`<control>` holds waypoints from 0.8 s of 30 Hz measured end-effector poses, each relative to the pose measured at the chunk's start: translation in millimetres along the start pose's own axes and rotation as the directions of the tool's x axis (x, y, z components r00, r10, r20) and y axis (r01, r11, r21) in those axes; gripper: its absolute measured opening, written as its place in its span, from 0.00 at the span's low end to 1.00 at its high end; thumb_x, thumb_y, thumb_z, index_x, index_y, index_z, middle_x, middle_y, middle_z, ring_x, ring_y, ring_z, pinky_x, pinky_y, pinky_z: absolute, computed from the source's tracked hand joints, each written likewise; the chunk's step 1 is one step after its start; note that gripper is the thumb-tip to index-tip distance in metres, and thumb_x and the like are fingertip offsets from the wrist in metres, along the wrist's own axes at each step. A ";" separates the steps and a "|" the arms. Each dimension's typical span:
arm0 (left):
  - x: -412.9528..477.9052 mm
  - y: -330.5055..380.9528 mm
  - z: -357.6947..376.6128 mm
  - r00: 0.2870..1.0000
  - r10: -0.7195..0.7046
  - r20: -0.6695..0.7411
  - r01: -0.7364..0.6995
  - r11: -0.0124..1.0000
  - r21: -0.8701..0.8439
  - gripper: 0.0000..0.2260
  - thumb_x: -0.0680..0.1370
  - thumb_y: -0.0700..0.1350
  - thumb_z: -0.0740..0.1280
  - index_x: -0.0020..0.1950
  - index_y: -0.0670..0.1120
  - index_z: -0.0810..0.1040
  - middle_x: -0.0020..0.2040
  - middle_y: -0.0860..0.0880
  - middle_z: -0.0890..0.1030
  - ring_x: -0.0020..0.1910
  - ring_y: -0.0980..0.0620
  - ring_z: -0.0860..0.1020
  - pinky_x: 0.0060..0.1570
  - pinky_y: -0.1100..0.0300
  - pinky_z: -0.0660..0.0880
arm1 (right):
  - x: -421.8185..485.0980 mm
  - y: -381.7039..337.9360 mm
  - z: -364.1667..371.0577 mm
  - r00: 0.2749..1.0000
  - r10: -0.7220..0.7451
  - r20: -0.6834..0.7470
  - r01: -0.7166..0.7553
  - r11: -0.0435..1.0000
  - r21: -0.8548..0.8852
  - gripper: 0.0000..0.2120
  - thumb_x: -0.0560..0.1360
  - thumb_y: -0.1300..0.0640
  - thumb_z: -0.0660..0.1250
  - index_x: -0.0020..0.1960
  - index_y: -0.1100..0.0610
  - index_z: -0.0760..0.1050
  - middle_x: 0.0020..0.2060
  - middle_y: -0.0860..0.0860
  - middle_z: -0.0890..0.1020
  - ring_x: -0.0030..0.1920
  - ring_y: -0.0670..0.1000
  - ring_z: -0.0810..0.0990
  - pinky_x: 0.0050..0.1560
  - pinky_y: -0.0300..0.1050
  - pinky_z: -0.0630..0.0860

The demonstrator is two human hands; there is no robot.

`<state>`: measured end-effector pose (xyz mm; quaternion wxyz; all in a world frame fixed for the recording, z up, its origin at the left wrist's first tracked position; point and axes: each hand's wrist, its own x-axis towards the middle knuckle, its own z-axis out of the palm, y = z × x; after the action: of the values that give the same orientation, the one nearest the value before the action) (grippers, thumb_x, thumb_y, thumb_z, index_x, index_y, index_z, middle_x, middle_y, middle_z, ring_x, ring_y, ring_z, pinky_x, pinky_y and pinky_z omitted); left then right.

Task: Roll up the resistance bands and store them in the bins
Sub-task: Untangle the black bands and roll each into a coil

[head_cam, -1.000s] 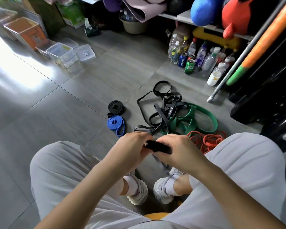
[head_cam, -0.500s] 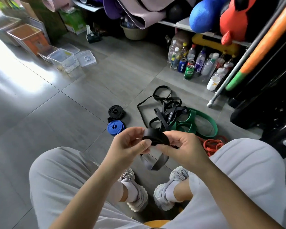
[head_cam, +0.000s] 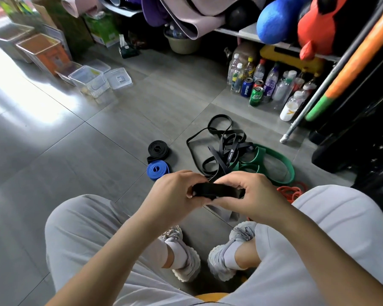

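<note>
Left hand point(head_cam: 175, 193) and right hand point(head_cam: 254, 195) grip the part-rolled black band point(head_cam: 217, 191) in curled fingers point(head_cam: 234, 181); any slack (its tail point(head_cam: 227, 214) hangs loose) could uncoil it.

You're sitting in a cluttered gym storage corner: rolled mats point(head_cam: 186, 16) and a black ball point(head_cam: 238, 16) on the shelf point(head_cam: 248, 32), drink bottles point(head_cam: 272, 85) beneath it (cans point(head_cam: 256, 96) too), clear bins point(head_cam: 91, 80) on the tiled floor point(head_cam: 97, 173).
</note>
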<state>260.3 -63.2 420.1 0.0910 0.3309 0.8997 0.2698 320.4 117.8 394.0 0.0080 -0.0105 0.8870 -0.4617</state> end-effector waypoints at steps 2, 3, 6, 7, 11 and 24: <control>-2.4 0.1 2.4 0.999 -0.037 -0.026 0.035 0.996 -0.078 0.09 0.69 0.50 0.74 0.48 0.53 0.82 0.35 0.58 0.76 0.37 0.61 0.73 0.40 0.71 0.67 | -1.1 0.9 -4.7 0.999 0.039 -0.009 -0.038 0.999 0.026 0.12 0.66 0.57 0.77 0.49 0.50 0.82 0.40 0.43 0.84 0.42 0.39 0.81 0.45 0.35 0.76; -3.1 -0.2 3.7 0.998 -0.058 -0.033 0.054 0.992 -0.110 0.09 0.69 0.49 0.74 0.48 0.53 0.82 0.35 0.57 0.77 0.39 0.60 0.73 0.40 0.70 0.68 | -1.1 1.0 -6.5 0.999 0.041 -0.007 -0.041 0.999 0.021 0.12 0.65 0.56 0.77 0.48 0.49 0.82 0.40 0.43 0.84 0.42 0.41 0.82 0.45 0.38 0.78; -4.4 -0.6 5.4 0.994 -0.095 -0.049 0.088 0.988 -0.126 0.10 0.69 0.49 0.75 0.48 0.54 0.82 0.34 0.59 0.76 0.39 0.62 0.73 0.39 0.71 0.68 | -1.2 -1.6 -11.8 1.000 -0.004 -0.018 0.003 0.999 -0.039 0.11 0.64 0.49 0.72 0.46 0.48 0.83 0.39 0.45 0.83 0.41 0.44 0.81 0.45 0.43 0.76; -4.1 -0.2 5.6 0.994 -0.089 -0.066 0.080 0.990 -0.120 0.10 0.69 0.49 0.75 0.49 0.54 0.82 0.33 0.60 0.75 0.38 0.63 0.73 0.38 0.72 0.68 | -1.3 -2.9 -13.6 0.999 -0.019 -0.032 0.017 0.999 -0.046 0.12 0.64 0.48 0.72 0.47 0.48 0.83 0.39 0.44 0.83 0.41 0.43 0.80 0.45 0.41 0.75; -3.1 2.3 7.5 0.985 -0.140 -0.096 0.095 0.924 -0.371 0.10 0.67 0.45 0.77 0.45 0.55 0.82 0.32 0.57 0.78 0.32 0.62 0.74 0.38 0.71 0.70 | -4.2 -3.6 -10.9 0.999 0.015 -0.040 -0.006 0.977 0.213 0.11 0.66 0.56 0.76 0.46 0.45 0.82 0.42 0.41 0.85 0.45 0.40 0.82 0.50 0.34 0.75; -7.9 -1.1 8.1 0.990 -0.101 0.102 0.114 0.985 -0.131 0.20 0.69 0.52 0.75 0.58 0.59 0.76 0.50 0.61 0.77 0.47 0.59 0.76 0.49 0.64 0.72 | -9.6 1.1 14.0 0.999 0.031 -0.027 -0.027 0.990 0.137 0.12 0.69 0.57 0.75 0.51 0.46 0.82 0.43 0.41 0.84 0.45 0.40 0.81 0.48 0.35 0.76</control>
<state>268.4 -65.6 412.6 0.1704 0.2874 0.8903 0.3095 330.3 107.2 385.1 0.0024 0.0096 0.8534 -0.5212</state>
